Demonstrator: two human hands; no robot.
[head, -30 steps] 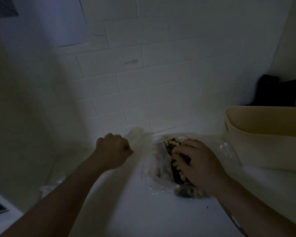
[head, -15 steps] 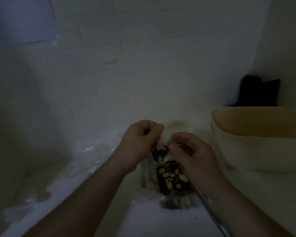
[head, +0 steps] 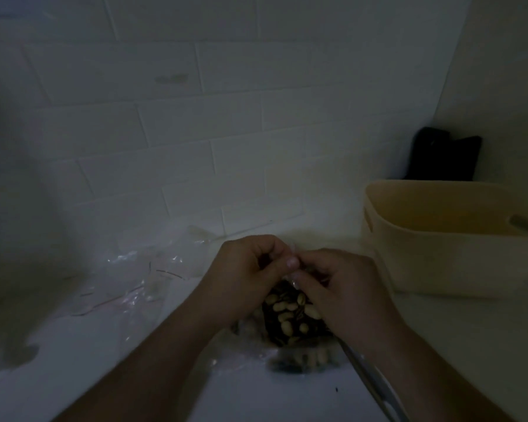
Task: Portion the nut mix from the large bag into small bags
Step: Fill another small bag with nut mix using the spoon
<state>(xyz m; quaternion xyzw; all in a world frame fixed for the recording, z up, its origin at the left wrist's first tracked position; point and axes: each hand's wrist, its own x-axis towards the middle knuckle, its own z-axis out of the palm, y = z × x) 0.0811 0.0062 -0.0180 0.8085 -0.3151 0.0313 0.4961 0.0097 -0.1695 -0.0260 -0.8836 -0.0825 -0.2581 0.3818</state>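
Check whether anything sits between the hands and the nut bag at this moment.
Nothing visible does. The left hand and right hand both already pinch the top of the nut bag, meeting above the nuts. The beige bin stands apart to the right.

A dim home kitchen corner: white subway-tile backsplash (head: 171, 126) meets a white countertop (head: 256, 397), where a cream plastic storage bin (head: 439, 260) sits near the wall.

dim light, white tiled wall (head: 171, 123), white counter (head: 287, 394)
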